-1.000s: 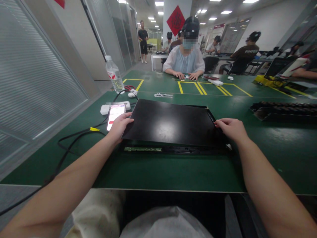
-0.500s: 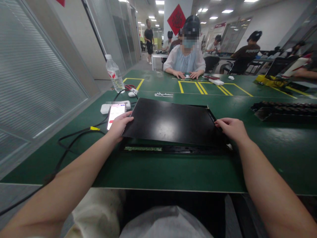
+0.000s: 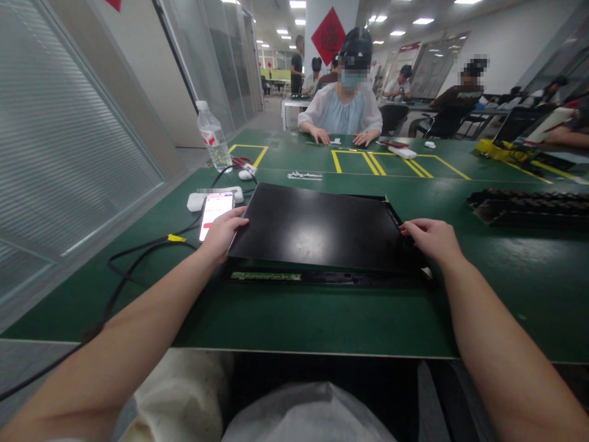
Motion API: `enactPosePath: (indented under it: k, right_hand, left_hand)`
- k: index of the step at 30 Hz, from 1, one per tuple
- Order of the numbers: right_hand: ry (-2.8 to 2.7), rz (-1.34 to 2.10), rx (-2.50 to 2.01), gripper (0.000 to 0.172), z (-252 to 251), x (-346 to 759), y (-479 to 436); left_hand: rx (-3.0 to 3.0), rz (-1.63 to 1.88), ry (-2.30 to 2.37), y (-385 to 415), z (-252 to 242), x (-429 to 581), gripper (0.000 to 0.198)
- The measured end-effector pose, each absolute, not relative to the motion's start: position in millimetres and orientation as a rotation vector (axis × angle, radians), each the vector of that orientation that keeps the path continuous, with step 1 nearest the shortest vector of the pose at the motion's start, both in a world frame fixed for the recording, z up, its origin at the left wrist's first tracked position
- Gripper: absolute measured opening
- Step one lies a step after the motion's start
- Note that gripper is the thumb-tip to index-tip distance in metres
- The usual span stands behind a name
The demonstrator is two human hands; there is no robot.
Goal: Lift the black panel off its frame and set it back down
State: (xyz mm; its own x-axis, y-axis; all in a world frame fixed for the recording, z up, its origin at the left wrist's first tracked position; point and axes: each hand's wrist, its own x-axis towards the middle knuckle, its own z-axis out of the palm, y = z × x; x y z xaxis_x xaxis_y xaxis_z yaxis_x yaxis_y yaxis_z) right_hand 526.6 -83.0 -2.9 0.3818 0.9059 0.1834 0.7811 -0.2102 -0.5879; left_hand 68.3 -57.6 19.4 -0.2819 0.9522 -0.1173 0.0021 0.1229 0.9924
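A flat black panel [image 3: 317, 227] lies before me on the green table [image 3: 294, 313], resting on a dark frame whose front edge shows a green circuit strip [image 3: 265, 277]. My left hand [image 3: 223, 232] grips the panel's left edge, fingers curled round it. My right hand [image 3: 430, 239] holds the panel's right edge, fingers closed on it. The panel's near side sits slightly above the frame.
A lit phone [image 3: 214, 214], a white power strip [image 3: 196, 201] and black cables [image 3: 138, 255] lie to the left. A water bottle [image 3: 212, 138] stands behind them. A black tray [image 3: 529, 205] sits at right. A person [image 3: 343, 107] works across the table; others sit farther back.
Both hands stay on the panel's edges with hardly any shift. The person across moved a hand along the table, and a person walking in the background came closer.
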Motion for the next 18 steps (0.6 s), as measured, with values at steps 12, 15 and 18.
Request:
enactPosePath:
  k: [12, 15, 18]
  right_hand:
    - [-1.455, 0.249, -2.023, 0.03, -5.3, 529.9, -81.3]
    - [-1.45, 0.24, -2.039, 0.029, -4.3, 528.4, -81.9]
    - [-1.432, 0.262, -2.054, 0.03, -3.4, 527.5, -82.4]
  left_hand:
    - [1.049, 1.304, 1.489, -62.3, 21.2, 72.3, 0.051]
    - [1.027, 1.291, 1.472, -62.0, 20.0, 71.4, 0.052]
    - [1.022, 1.282, 1.427, -61.5, 17.5, 70.0, 0.053]
